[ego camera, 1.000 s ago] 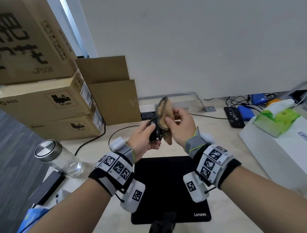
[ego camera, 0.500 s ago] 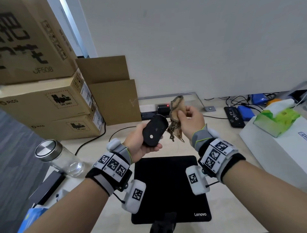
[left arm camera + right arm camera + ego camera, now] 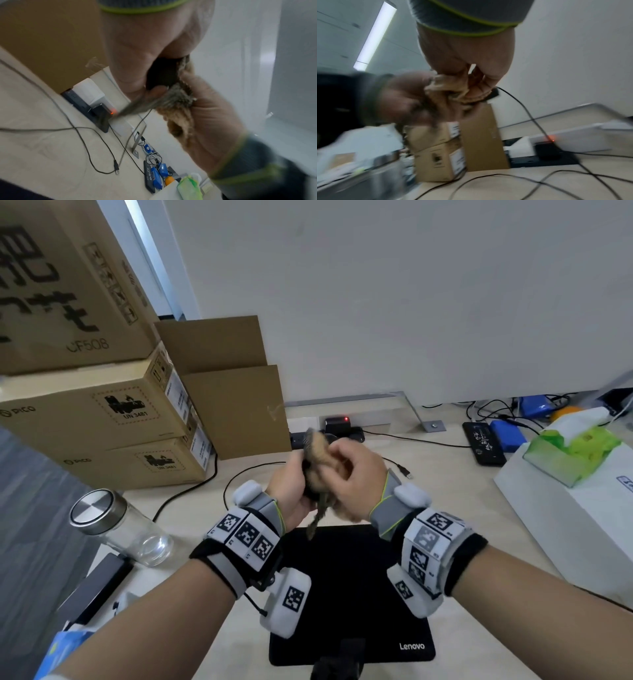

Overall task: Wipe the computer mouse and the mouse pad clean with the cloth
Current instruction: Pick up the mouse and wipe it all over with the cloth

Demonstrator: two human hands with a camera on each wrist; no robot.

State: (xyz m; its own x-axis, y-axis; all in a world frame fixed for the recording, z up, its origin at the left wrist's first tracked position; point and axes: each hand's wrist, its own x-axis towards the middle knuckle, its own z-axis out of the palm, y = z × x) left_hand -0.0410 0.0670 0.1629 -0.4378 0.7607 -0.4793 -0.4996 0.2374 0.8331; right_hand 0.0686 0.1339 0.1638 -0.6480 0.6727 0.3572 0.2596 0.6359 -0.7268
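My left hand (image 3: 291, 484) grips the black computer mouse (image 3: 162, 73) in the air above the far edge of the black Lenovo mouse pad (image 3: 352, 594). The mouse is almost wholly hidden in the head view. My right hand (image 3: 349, 477) holds the bunched tan cloth (image 3: 317, 451) and presses it against the mouse. In the left wrist view the cloth (image 3: 178, 108) covers the mouse's right side, with a dark fringe trailing down and left. In the right wrist view the cloth (image 3: 447, 88) is crumpled between both hands. The mouse's cable (image 3: 522, 106) runs down to the desk.
Stacked cardboard boxes (image 3: 102, 412) stand at the back left. A glass jar with a steel lid (image 3: 116, 525) sits left of the pad. A power strip (image 3: 329, 433) and cables lie by the wall. A white box with a green tissue pack (image 3: 575, 450) is on the right.
Half a second ago the hands were apart, the mouse's underside showing and the cloth hanging beside it. Now the right hand has brought the cloth back onto the mouse.
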